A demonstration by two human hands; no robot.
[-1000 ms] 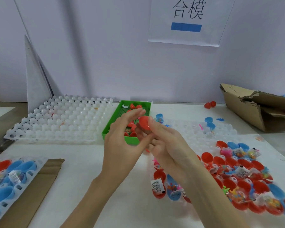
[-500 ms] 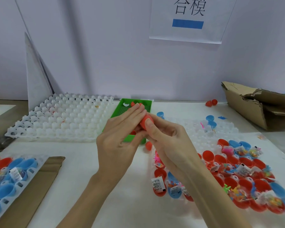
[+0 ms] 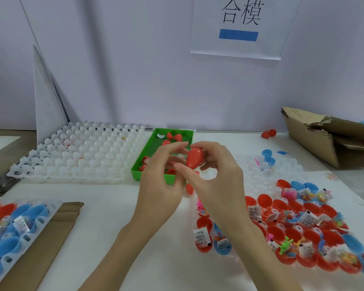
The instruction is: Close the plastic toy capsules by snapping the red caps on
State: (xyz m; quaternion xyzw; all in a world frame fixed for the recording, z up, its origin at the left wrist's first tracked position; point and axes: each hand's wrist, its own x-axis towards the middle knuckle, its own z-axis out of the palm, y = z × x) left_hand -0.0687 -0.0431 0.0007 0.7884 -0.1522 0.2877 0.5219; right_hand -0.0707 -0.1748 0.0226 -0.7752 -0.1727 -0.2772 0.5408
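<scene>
**Red capsule pinched above the green tray, seam not in view**

The right hand (image 3: 216,177) pinches a red capsule (image 3: 194,158) between thumb and fingertips, held in the air just over the near end of the green tray (image 3: 144,162). The left hand (image 3: 160,185) sits close beside it with fingers loosely curled; it appears to grip nothing, though motion blur makes contact hard to judge.

The likely failures: a cap seated crooked so it only half snaps, or the smooth shell squirting out of so light a pinch and dropping among the loose pieces below. Whether the halves are fully joined cannot be told.

The green tray holds loose red caps (image 3: 172,136). The white cell tray (image 3: 76,156) at the left looks almost bare. On the right, a clear tray (image 3: 290,171) carries open red and blue halves (image 3: 303,232) with small toys and labelled packets. The blue-cell tray (image 3: 15,234) at the near left of the worktop (image 3: 105,238) holds similar pieces. A torn cardboard box (image 3: 324,137) sits far right.
</scene>
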